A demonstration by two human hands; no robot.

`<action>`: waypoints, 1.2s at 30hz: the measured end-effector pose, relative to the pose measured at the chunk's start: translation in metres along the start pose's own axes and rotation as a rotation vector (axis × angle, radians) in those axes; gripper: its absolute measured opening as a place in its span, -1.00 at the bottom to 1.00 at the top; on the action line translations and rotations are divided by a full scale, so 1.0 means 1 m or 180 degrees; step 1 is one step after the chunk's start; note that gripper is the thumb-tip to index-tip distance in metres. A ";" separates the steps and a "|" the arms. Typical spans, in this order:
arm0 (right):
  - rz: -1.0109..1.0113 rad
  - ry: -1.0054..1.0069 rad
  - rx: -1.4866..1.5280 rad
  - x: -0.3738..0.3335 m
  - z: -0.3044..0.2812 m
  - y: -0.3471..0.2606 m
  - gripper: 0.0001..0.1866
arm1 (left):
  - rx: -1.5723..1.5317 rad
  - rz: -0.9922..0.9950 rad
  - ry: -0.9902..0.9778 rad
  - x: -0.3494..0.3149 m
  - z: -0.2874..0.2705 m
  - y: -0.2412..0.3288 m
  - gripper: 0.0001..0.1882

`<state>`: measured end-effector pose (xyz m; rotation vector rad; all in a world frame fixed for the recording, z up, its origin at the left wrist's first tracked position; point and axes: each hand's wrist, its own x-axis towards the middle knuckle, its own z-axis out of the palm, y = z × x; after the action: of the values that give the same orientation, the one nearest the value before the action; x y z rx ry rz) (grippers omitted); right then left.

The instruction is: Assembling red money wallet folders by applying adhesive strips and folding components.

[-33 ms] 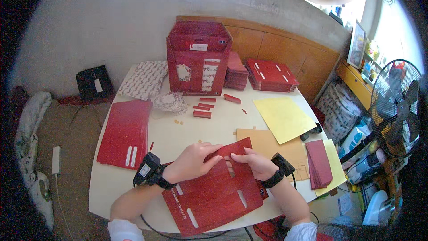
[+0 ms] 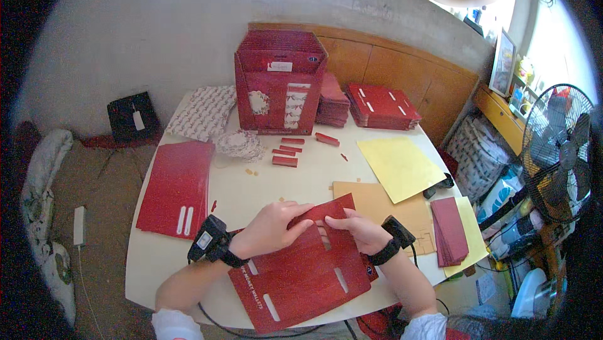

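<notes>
Over table (image 2: pixel 248 197): red card (image 2: pixel 301 280); long axis toward upper right; left hand (image 2: pixel 271 230), right hand (image 2: pixel 366 232) pinching it.

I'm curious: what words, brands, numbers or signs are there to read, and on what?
Red card nearest the person: white lettering on its left edge, wording not copied here.
Red box: print along the bottom and a round mark, too small to read.
White label on the box: too blurred.
Black wrist device: pale label, too small to read.

This looks like a home, with fan (image 2: pixel 568 160) and bedding (image 2: pixel 39 173).
</notes>
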<state>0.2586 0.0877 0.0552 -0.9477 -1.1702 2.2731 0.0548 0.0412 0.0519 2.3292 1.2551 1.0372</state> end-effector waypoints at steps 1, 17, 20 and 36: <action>0.0001 -0.0004 -0.0001 0.000 0.001 0.000 -0.79 | -0.0011 -0.0022 0.0033 0.000 0.000 0.000 -0.69; -0.0032 0.0029 -0.0131 0.004 0.006 -0.002 -0.81 | -0.0443 -0.0351 0.0148 0.001 0.001 -0.002 -0.73; -0.0036 0.0029 -0.0211 0.006 0.003 -0.001 -0.81 | -0.0638 -0.0456 0.0101 0.001 0.001 -0.003 -0.73; -0.0300 -0.0061 -0.0770 0.005 -0.007 -0.003 -0.79 | -0.0873 -0.0914 -0.0162 0.001 0.012 -0.009 -0.71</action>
<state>0.2606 0.0967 0.0530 -0.9364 -1.4910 2.1043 0.0582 0.0478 0.0393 1.8951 1.2899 0.9767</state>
